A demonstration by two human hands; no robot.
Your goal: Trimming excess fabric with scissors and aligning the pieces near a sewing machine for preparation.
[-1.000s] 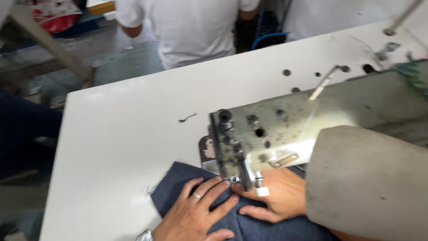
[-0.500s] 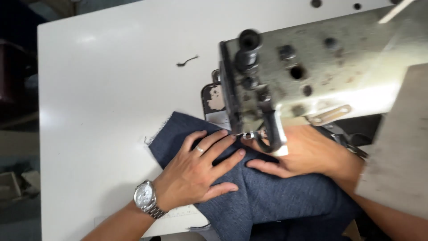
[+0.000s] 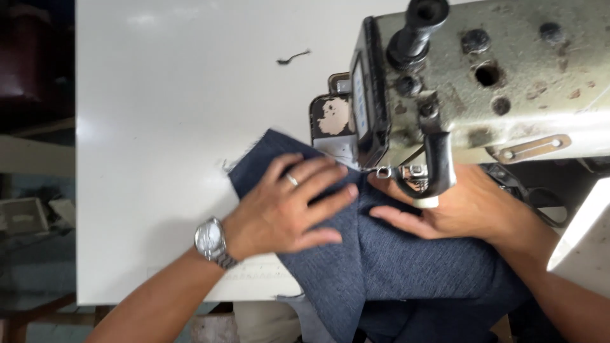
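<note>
Your left hand (image 3: 286, 213) lies flat and open on the dark blue fabric (image 3: 381, 260), fingers spread and aimed toward the right of the frame, pressing the cloth to the white table (image 3: 165, 127) without clasping it. A ring sits on one finger and a silver wristwatch (image 3: 211, 241) on that wrist, left of center.

Your right hand (image 3: 454, 209) also rests flat on the fabric, right of center, just under the head of the sewing machine (image 3: 483, 82). Its fingers point left toward your other hand and are laid out, not closed around anything; the black lever of the machine hides part of them.

The fabric runs from the lower center of the frame up to the machine's needle area at mid-frame. Its long axis slants from bottom right to upper left, and its frayed corner points to the upper left, ending just beside the machine's worn face plate (image 3: 333, 117). A fold line runs down the cloth between your two hands.

A small dark thread scrap (image 3: 292, 58) lies on the table in the upper middle, well apart from the fabric.
</note>
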